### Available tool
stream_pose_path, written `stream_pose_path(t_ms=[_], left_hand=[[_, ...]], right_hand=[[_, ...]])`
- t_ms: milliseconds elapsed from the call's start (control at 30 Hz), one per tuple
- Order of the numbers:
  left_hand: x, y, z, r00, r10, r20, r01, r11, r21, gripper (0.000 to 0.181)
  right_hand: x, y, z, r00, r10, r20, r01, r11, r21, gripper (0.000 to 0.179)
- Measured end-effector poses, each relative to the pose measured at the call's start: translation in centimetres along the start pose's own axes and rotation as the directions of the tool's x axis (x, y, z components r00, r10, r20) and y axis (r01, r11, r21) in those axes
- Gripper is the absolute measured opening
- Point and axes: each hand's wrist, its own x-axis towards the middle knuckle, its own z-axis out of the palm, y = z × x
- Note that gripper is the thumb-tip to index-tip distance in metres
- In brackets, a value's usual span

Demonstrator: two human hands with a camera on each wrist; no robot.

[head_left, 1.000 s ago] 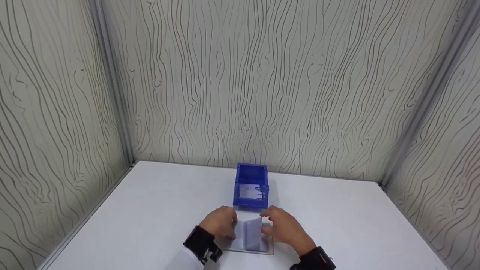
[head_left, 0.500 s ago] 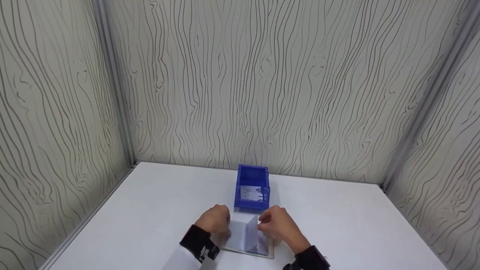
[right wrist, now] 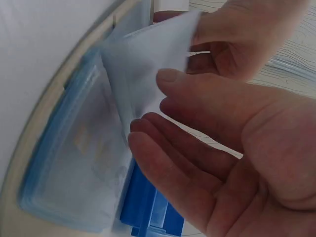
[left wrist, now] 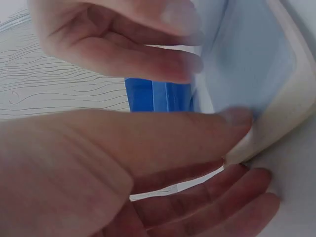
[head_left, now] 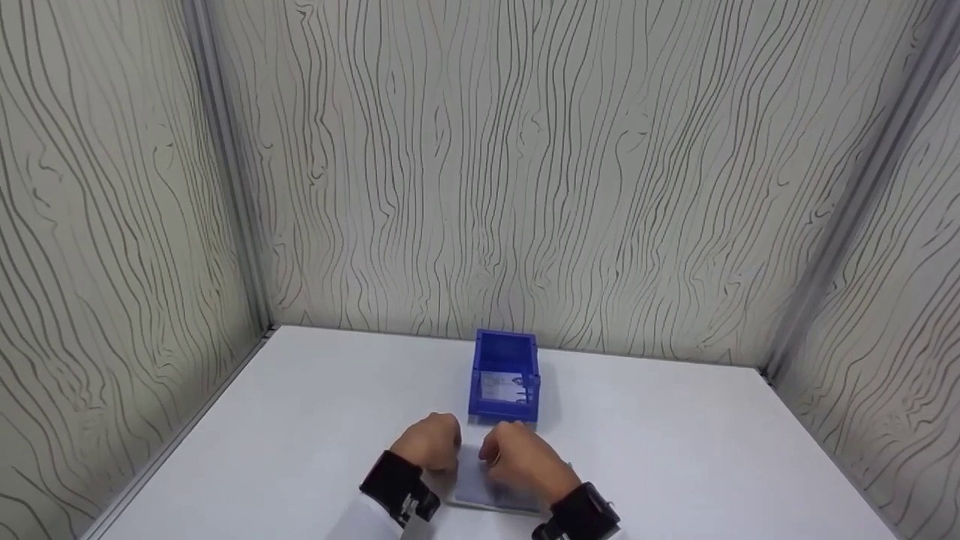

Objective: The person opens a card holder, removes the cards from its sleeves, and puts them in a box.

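Note:
A small album (head_left: 471, 491) with clear plastic sleeve pages and a pale beige cover lies spread on the white table. My left hand (head_left: 431, 442) pinches its left edge, thumb on the page side and fingers underneath, as the left wrist view shows. Over the album is my right hand (head_left: 521, 457), its back hiding much of the right half in the head view. In the right wrist view, a raised clear page (right wrist: 148, 69) leans toward the left hand. The right thumb and fingertips are beside that page, with gaps between them. More stacked sleeves (right wrist: 74, 163) lie on the cover.
Just beyond the album stands a blue plastic bin (head_left: 504, 411), with a white printed card (head_left: 501, 386) showing in its front part. The white table (head_left: 337, 397) meets wood-grain patterned walls (head_left: 480, 187) at the back and sides.
My right hand has moved left across the album, and the page it pinched has swung over to the left. My left hand has shifted slightly left, staying at the album's left edge.

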Motion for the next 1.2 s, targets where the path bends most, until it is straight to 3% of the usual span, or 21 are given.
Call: stream_pose_path(t_ms=[200, 333, 433, 567, 700, 1000, 1200], left_hand=[[-0.1, -0.3, 0.0, 1.000, 0.012, -0.005, -0.012, 1.000, -0.020, 0.013], [0.0, -0.3, 0.0, 1.000, 0.015, -0.025, -0.016, 0.999, -0.045, 0.014], [0.1, -0.2, 0.0, 1.000, 0.006, -0.007, -0.007, 0.998, -0.068, 0.012], [0.2, -0.1, 0.0, 1.000, -0.004, 0.022, 0.006, 0.995, -0.103, 0.020], [0.1, -0.2, 0.2, 0.998, -0.039, 0.044, 0.044, 0.993, -0.106, 0.018], [0.2, -0.2, 0.5, 0.997, -0.047, 0.057, 0.056, 0.987, -0.149, 0.024], [0.2, -0.4, 0.5, 0.996, -0.053, 0.068, 0.063, 0.987, -0.146, 0.025]], right_hand=[[0.3, 0.3, 1.1, 0.996, -0.085, 0.029, 0.087, 0.995, -0.054, 0.024], [0.2, 0.7, 0.7, 0.991, -0.122, 0.059, 0.126, 0.990, -0.063, 0.024], [-0.1, 1.3, -0.2, 0.989, -0.127, 0.082, 0.133, 0.988, -0.075, 0.032], [-0.9, 2.2, -1.6, 0.994, -0.068, 0.080, 0.077, 0.991, -0.111, 0.044], [-1.4, 2.8, -2.3, 0.996, -0.021, 0.085, 0.033, 0.989, -0.141, 0.042], [-2.2, 3.6, -2.4, 0.992, 0.094, 0.087, -0.079, 0.983, -0.167, 0.055], [-2.3, 3.9, -2.2, 0.990, 0.119, 0.077, -0.103, 0.977, -0.189, 0.060]])
